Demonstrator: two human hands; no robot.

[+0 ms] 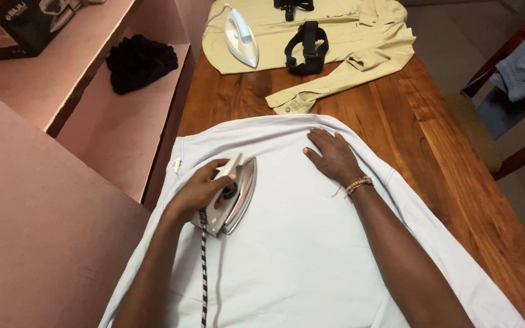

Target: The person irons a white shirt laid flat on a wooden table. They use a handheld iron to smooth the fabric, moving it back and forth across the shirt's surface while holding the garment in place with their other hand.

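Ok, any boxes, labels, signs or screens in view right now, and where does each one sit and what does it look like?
Black rectangular cardboard box: top left corner, on the upper pink ledge, partly cut off; white lettering and a picture of an iron on its side.
Small white tag: at the left edge of the pale blue garment spread on the wooden table; too small to make out.
No signs or screens.

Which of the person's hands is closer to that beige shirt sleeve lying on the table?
The right hand. It lies flat on the pale blue garment, just below the beige sleeve's cuff. The left hand grips the iron, farther back and to the left.

left hand [205,188] curled in a grip — right hand [333,155] flat, fingers spread.
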